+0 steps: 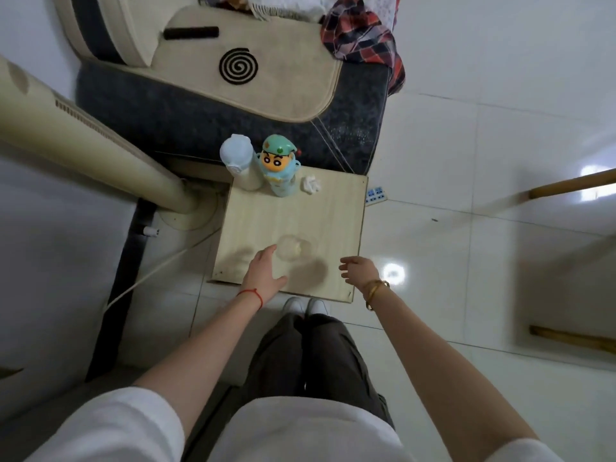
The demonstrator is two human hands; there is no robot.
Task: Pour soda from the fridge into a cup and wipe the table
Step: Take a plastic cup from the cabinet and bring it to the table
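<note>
Head view: the left hand (pixel 263 271) reaches to the clear cup (pixel 293 248), fingers straight beside it, touching or nearly so. The right hand (pixel 358 270) hovers loose and empty, right of the cup. No soda bottle shows, so fetching, pouring and wiping seem left. The cup stands near the table (pixel 290 211) front edge; bare tabletop lies behind it.

We can read no words, brand names or numbers anywhere in this view. The nearest thing to a sign is a black spiral mark (pixel 238 66) on the beige sofa cushion (pixel 266 88). The green cartoon-figure bottle (pixel 279 165) at the far edge of the table (pixel 293 215) shows a drawn face, but no lettering we can make out.
</note>
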